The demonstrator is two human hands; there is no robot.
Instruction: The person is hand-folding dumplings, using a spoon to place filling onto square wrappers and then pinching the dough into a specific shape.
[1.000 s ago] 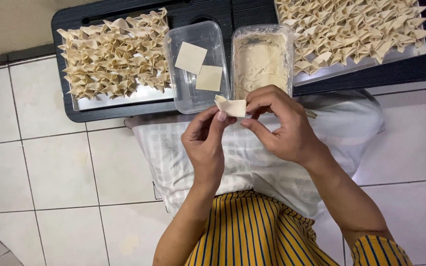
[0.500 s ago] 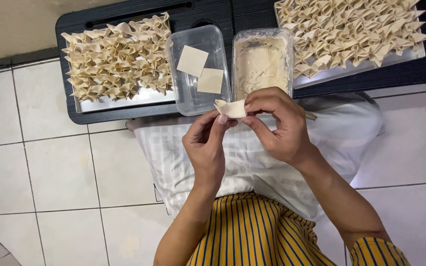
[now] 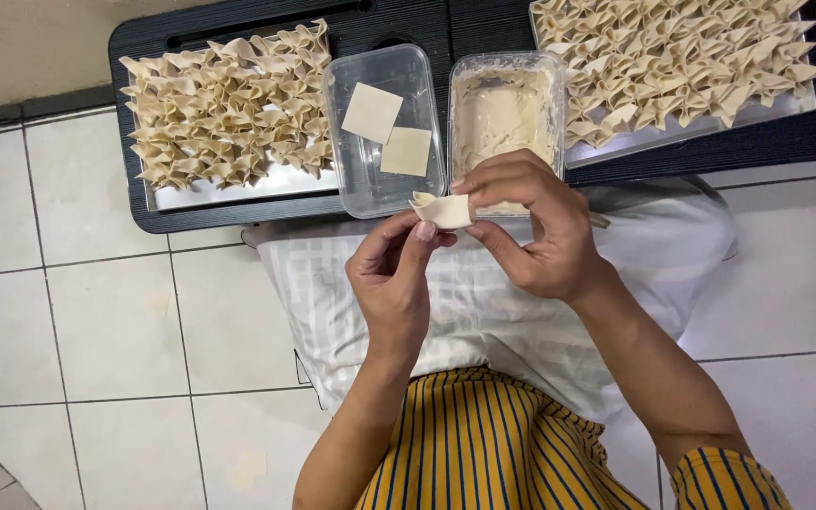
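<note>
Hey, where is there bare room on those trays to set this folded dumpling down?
The left tray has a bare strip along its near edge, below the folded dumplings. The right tray shows a thin bare strip at its near edge; otherwise it is packed. The clear container has room around its two square wrappers.

Both forearms rise from below and meet at the middle. The left hand [image 3: 397, 283] is raised with fingertips pinched together. The right hand [image 3: 531, 227] curls over, its fingers bent and pinching opposite.

No packages, labels, signs or screens in view.
</note>
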